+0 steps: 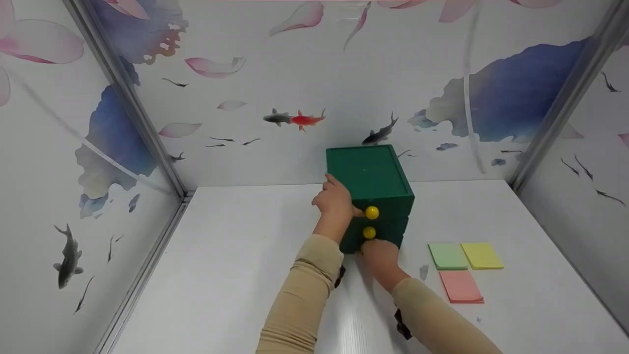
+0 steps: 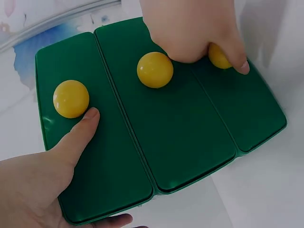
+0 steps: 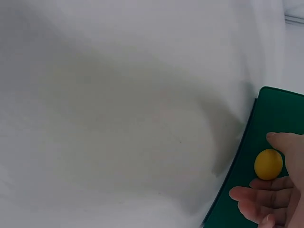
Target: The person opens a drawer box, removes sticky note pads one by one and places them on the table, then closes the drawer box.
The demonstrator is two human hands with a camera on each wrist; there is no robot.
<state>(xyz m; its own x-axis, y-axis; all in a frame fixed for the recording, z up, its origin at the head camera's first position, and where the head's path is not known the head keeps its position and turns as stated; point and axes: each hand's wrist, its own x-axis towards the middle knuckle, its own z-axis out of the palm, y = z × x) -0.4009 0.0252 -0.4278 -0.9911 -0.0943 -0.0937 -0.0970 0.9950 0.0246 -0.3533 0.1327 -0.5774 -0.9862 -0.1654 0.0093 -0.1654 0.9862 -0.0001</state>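
Observation:
A green drawer box (image 1: 368,169) with three drawer fronts, one above another, stands near the back wall. Each front has a round yellow knob; the top knob (image 1: 372,212) and middle knob (image 1: 369,232) show fully in the head view. My left hand (image 1: 336,201) grips the box's left side, its thumb (image 2: 78,135) on the top drawer front just beside that knob. Low at the front, my right hand (image 1: 382,255) pinches the bottom knob (image 3: 268,165) between thumb and fingers. That hand partly covers the bottom drawer in the left wrist view.
Right of the box lie green sticky notes (image 1: 448,256), yellow sticky notes (image 1: 482,255) and pink sticky notes (image 1: 461,286) on the white table (image 1: 221,275). Printed wall panels (image 1: 295,69) enclose the back and both sides.

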